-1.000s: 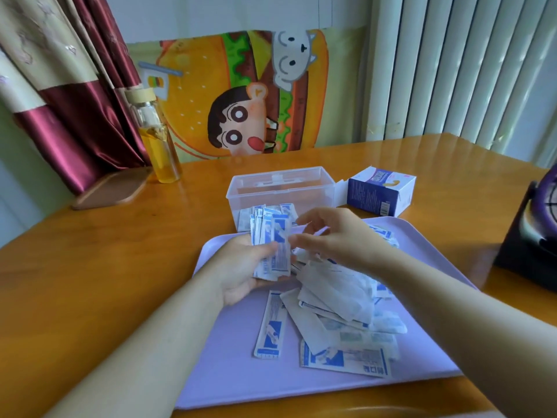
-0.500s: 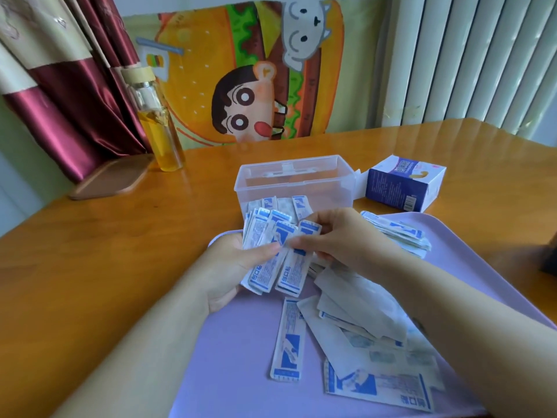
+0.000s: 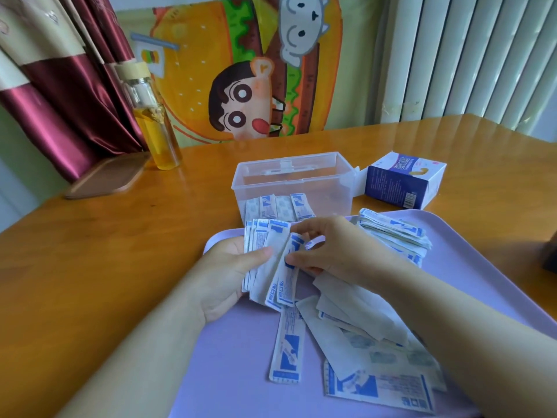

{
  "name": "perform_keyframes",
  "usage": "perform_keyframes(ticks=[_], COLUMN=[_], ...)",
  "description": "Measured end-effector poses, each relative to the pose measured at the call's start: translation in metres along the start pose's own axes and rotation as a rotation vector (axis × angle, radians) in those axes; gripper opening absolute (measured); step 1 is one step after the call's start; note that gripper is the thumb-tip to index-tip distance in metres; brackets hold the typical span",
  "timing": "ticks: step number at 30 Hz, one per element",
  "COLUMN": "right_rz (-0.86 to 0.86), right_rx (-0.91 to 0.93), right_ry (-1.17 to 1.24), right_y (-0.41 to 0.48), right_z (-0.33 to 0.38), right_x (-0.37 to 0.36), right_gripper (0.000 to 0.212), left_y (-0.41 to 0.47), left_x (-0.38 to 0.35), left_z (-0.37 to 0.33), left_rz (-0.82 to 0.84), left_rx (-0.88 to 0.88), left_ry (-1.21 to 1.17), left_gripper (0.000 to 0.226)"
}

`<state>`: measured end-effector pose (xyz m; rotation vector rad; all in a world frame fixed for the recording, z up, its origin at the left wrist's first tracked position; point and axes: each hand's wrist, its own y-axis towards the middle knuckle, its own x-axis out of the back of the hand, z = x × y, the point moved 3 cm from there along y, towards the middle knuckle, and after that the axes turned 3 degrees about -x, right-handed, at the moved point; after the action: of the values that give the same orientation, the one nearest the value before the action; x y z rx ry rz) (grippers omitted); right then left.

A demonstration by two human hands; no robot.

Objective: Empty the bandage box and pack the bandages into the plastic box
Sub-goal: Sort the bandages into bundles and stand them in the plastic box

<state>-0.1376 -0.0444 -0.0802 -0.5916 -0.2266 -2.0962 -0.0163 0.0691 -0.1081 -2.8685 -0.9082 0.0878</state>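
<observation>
My left hand (image 3: 224, 273) grips a fanned stack of white-and-blue wrapped bandages (image 3: 268, 260) over the near-left part of a lilac tray (image 3: 229, 372). My right hand (image 3: 334, 248) pinches the rightmost bandage of that stack between thumb and fingers. Loose bandages (image 3: 355, 336) lie scattered on the tray below my right hand, and another pile (image 3: 394, 233) lies behind my right wrist. The clear plastic box (image 3: 294, 182) stands open just beyond the tray, with several bandages standing against its front wall. The blue-and-white bandage box (image 3: 404, 182) sits to its right.
A glass bottle of yellow liquid (image 3: 153, 125) and a wooden board (image 3: 105, 179) stand at the back left of the wooden table (image 3: 105, 236). A dark object (image 3: 550, 254) pokes in at the right edge. A cartoon cushion leans behind the table.
The camera has come closer and tilted down. My right hand's thumb and fingers have shifted on the stack's rightmost bandages, which now lie tighter against the stack in my left hand.
</observation>
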Motion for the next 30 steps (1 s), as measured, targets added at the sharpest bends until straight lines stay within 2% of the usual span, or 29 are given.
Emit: perform_keyframes(ticks=[4, 10, 13, 15, 16, 17, 18, 19, 20, 23, 26, 30], right_rz=[0.028, 0.079, 0.004, -0.197, -0.355, -0.501, -0.574, -0.569, -0.508, -0.288, -0.164, -0.094], right_rx=[0.002, -0.037, -0.004, 0.142, 0.298, 0.494, 0.693, 0.855, 0.942, 0.941, 0.841, 0.716], right_ry=[0.007, 0.055, 0.070, 0.216, 0.236, 0.174, 0.040, -0.116, -0.272, -0.627, -0.629, -0.522], right_y=[0.001, 0.004, 0.005, 0.003, -0.002, -0.008, -0.015, -0.019, -0.020, -0.012, -0.009, -0.007], right_z=[-0.001, -0.005, -0.002, 0.007, 0.014, 0.023, 0.030, 0.033, 0.032, 0.021, 0.016, 0.015], right_x=[-0.002, -0.001, 0.003, 0.014, 0.022, 0.029, 0.030, 0.027, 0.018, -0.005, -0.013, -0.003], right_gripper=[0.014, 0.017, 0.017, 0.016, 0.015, 0.013, 0.010, 0.009, 0.012, 0.016, 0.019, 0.017], left_y=[-0.002, -0.004, -0.002, 0.000, 0.000, 0.000, 0.000, 0.000, -0.001, -0.002, -0.002, -0.002], left_x=[0.001, -0.004, -0.004, -0.001, 0.001, 0.002, 0.002, 0.001, 0.001, -0.001, -0.002, 0.002], left_z=[-0.001, -0.005, -0.003, -0.001, -0.001, 0.000, 0.000, 0.000, 0.000, 0.000, 0.002, 0.003], left_rz=[0.005, -0.019, -0.006, -0.026, -0.042, -0.048, -0.046, -0.035, -0.020, 0.031, 0.028, -0.040], left_rx=[-0.035, -0.078, -0.030, 0.000, 0.012, 0.031, 0.058, 0.084, 0.110, 0.149, 0.105, 0.112], left_ry=[-0.027, -0.072, -0.172, -0.252, -0.286, -0.324, -0.377, -0.431, -0.476, -0.468, -0.421, -0.344], left_gripper=[0.025, 0.020, 0.016, 0.016, 0.016, 0.016, 0.016, 0.018, 0.021, 0.033, 0.016, 0.020])
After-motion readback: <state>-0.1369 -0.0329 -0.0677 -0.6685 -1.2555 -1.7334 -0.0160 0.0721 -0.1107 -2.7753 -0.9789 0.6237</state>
